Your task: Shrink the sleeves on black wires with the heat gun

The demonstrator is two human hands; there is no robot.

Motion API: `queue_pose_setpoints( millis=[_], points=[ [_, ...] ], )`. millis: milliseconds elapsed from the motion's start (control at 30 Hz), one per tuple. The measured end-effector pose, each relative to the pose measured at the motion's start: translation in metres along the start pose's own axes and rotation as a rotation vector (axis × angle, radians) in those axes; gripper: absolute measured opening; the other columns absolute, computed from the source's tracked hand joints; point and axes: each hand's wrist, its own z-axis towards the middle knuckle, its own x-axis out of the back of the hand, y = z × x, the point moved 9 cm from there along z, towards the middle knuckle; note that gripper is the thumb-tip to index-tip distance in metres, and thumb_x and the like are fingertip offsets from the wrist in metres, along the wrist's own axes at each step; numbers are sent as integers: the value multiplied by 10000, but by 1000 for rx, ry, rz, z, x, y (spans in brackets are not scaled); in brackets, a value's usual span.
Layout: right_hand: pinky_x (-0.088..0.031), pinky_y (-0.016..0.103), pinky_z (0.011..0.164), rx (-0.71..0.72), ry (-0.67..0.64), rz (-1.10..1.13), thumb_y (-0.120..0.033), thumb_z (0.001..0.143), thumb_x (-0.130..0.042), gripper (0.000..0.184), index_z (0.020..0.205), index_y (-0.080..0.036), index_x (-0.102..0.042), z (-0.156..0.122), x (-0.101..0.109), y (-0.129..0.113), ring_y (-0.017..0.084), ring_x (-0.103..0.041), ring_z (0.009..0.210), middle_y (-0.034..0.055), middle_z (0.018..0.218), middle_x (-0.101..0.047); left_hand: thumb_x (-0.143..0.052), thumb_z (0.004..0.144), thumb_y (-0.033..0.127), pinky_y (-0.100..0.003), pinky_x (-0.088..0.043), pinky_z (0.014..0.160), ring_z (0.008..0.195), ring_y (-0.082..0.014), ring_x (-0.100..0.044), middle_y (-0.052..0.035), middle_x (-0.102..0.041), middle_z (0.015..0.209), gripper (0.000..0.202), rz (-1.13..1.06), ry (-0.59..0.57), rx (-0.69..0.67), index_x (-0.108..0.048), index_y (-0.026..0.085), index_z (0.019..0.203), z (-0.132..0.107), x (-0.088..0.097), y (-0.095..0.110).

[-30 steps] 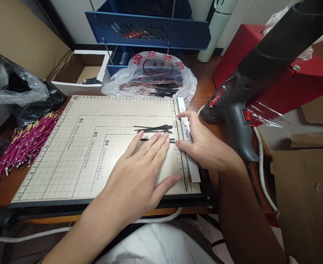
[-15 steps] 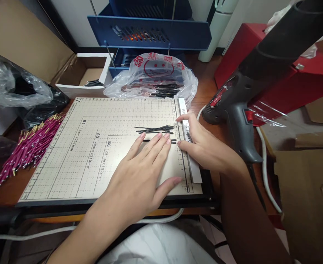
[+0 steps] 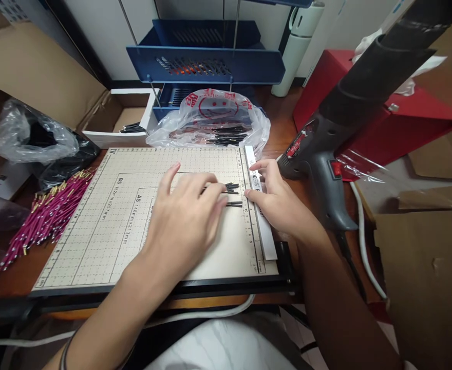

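Note:
Several thin black strands (image 3: 231,204) lie across the gridded board of a paper cutter (image 3: 75,221), pointing toward its right edge. My left hand (image 3: 187,205) is over them, its fingers curled and closed around part of the strands; their ends stick out to the right of the fingertips. The little finger is raised. At the board's right side my right hand (image 3: 278,198) rests on the white printed strip (image 3: 266,236). Its thumb and forefinger are apart and touch the board beside the strip, near the strand ends. The other fingers are partly hidden.
A clear bag (image 3: 210,115) with more black strands lies behind the board, beside a white box (image 3: 114,137). Magenta cords with metallic tips (image 3: 56,216) are piled left. A grey heat gun (image 3: 322,169) stands right, before a red box (image 3: 411,118). Blue trays (image 3: 206,64) are behind.
My left hand has gone from lying flat with fingers stretched out to curling around the strands, which are closer together. My right hand stays at the strip. The camera view has shifted slightly.

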Motion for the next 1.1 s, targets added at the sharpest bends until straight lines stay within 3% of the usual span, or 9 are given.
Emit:
queue_pose_setpoints(
  millis=[67,200,433,1100],
  points=[
    [-404,619,1186,-3,-2,7,-292,848,-597,464,1269,-277,-405,0,0,0,351,-555,1339,131,1412,-556,-536,1092,287,-573,-476,1081,1084,-315,-718,-98,-779,1109,271,-16,-34,61,-797,214,1083,13,1,-12],
    [-404,607,1182,-4,-17,13,-295,866,-600,454,1270,-275,-396,-1,-2,-3,335,-550,1313,130,1391,-543,-630,1033,300,-498,-461,937,1005,-310,-665,-87,-734,983,217,-124,-166,51,-822,221,968,34,-7,-24],
    [-399,572,1194,47,-23,19,-277,869,-588,424,1247,-261,-397,0,-3,-5,322,-540,1332,132,1408,-527,-625,1007,243,-454,-427,915,977,-275,-638,-75,-752,930,232,-173,-227,-3,-838,225,918,40,-20,-22],
    [-408,544,1180,19,-53,1,-244,869,-587,411,1237,-272,-406,-1,-6,-5,322,-503,1361,108,1382,-536,-639,991,255,-451,-402,884,939,-272,-629,-78,-763,909,232,-181,-259,-35,-849,221,898,41,-23,-18]
  ],
)
